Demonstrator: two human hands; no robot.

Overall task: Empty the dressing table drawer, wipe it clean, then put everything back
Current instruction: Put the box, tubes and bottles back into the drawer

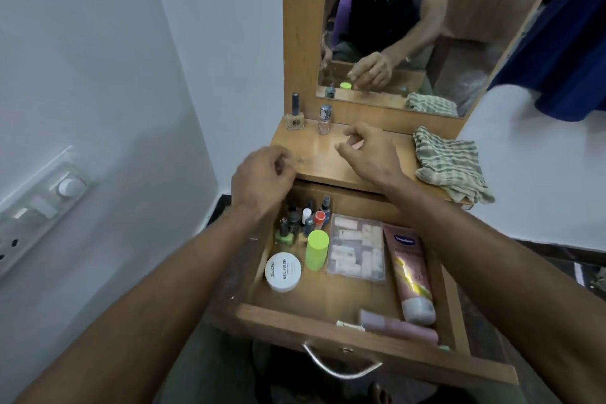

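In the middle of the frame, two hands hover over the wooden desk (314, 157). The left hand (262, 179) has its fingers loosely curled and holds nothing. The right hand (367, 149) is also loosely curled, thumb near the fingertips, and I see nothing in it.

Below the hands, in the lower middle of the frame, the drawer (328, 321) is pulled out and still full. At its back left stand small nail polish bottles (305, 220). Just in front of them is a green bottle (317, 249), and to its left lies a round white tub (283, 271). A clear box (357, 248) sits in the middle. A pink tube (410, 272) lies along the right side. A pink stick (398, 326) lies at the front. A metal handle (341, 366) is on the drawer front.

At the back of the desk, left of the hands, two bottles stand upright: a tan one (295, 116) and a clear one (324, 120). A striped cloth (449, 164) lies on the right end of the desk. A mirror (393, 26) stands behind, at the top of the frame.
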